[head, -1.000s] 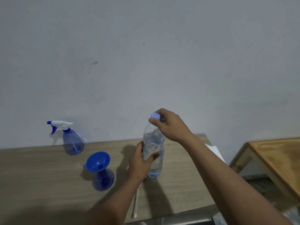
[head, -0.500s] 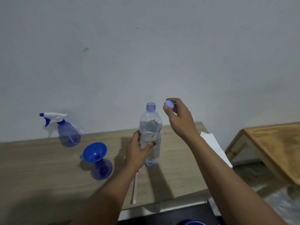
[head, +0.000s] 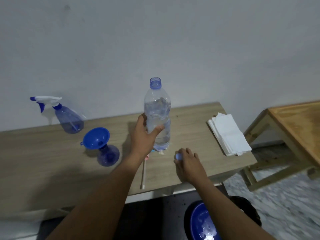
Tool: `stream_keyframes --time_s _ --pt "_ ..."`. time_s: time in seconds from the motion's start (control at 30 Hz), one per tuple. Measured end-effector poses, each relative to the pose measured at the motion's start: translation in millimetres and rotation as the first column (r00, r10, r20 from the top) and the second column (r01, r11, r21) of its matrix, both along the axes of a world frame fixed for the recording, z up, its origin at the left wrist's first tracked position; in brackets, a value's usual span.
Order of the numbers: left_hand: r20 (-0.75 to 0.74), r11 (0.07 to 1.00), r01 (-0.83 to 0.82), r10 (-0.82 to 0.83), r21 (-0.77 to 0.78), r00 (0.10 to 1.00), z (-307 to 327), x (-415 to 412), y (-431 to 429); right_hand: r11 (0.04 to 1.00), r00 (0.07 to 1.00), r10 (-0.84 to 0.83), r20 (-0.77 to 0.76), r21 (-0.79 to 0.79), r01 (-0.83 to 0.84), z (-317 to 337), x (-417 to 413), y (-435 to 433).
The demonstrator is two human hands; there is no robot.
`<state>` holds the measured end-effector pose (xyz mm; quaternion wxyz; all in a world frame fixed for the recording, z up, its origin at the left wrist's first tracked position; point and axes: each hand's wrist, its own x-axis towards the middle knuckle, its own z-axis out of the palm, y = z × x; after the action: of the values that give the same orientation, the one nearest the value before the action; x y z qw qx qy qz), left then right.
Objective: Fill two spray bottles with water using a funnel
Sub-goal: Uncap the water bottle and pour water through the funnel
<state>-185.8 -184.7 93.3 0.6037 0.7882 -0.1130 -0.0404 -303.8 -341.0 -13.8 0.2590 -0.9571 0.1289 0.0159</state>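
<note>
A clear water bottle (head: 157, 108) stands uncapped on the wooden table (head: 52, 153), and my left hand (head: 145, 135) grips its lower body. My right hand (head: 187, 161) holds the pale blue cap (head: 178, 156) down at the table surface, just right of the bottle's base. A blue funnel (head: 96, 138) sits in the neck of an open blue spray bottle (head: 108, 155) left of my left arm. Behind it by the wall stands a second blue spray bottle (head: 69, 121) with its white trigger head on.
A stack of white napkins (head: 228, 134) lies at the table's right end. A thin white stick (head: 143, 177) lies under my left forearm. A lighter wooden table (head: 297, 129) stands to the right. A blue bowl-like object (head: 200, 222) sits on the floor below.
My right hand took the cap off the bottle and carried it down to the table by the bottle's base. My left hand kept its grip on the bottle. The camera tilted downward.
</note>
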Motion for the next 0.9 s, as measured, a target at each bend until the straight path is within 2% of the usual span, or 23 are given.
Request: stream_keyframes --time_s 0.07,0.23,0.37,0.47,0.53,0.63,0.7,0.73,0.83,0.9 --pt "-0.009 1.000 -0.002 0.002 -0.009 1.000 0.6 -0.9 -0.2 0.997 1.000 0.006 0.024 -0.072 -0.004 -10.8 -0.4 0.0" --pt "-0.017 1.000 0.012 -0.012 -0.024 1.000 2.4 -3.9 -1.2 0.995 0.999 0.044 -0.018 -0.092 -0.046 -21.6 -3.1 -5.4" --pt "-0.019 1.000 0.015 -0.016 -0.012 1.000 3.9 -6.0 -1.7 0.988 0.999 -0.046 0.021 0.148 0.042 1.9 0.2 -5.3" --pt "-0.035 0.999 0.018 -0.017 0.038 0.999 3.7 -4.2 0.4 0.931 0.961 -0.182 0.210 0.351 0.100 43.0 15.8 -4.7" --pt "-0.065 0.999 0.001 0.003 0.048 0.998 2.4 -4.1 6.0 0.892 0.918 -0.232 0.322 0.448 0.068 79.3 31.2 -0.9" --pt "-0.067 0.997 -0.055 0.058 0.055 0.996 2.3 -12.0 23.4 0.842 0.884 -0.216 0.415 0.537 -0.047 128.6 53.5 9.6" --pt "0.032 0.992 -0.116 0.114 0.052 0.993 5.4 -24.5 37.9 0.832 0.886 -0.172 0.430 0.545 -0.102 147.7 68.0 16.1" --pt "0.133 0.979 -0.190 0.179 0.075 0.975 8.0 -31.8 45.9 0.832 0.891 -0.147 0.430 0.541 -0.123 152.1 75.0 18.4" --pt "0.489 0.833 -0.514 0.368 0.205 0.791 12.1 -41.6 74.2 0.838 0.902 -0.094 0.422 0.523 -0.157 150.0 89.3 24.3" --pt "0.531 0.764 -0.597 0.410 0.244 0.742 9.6 -37.1 96.3 0.841 0.890 -0.114 0.442 0.520 -0.151 141.3 93.3 28.6"
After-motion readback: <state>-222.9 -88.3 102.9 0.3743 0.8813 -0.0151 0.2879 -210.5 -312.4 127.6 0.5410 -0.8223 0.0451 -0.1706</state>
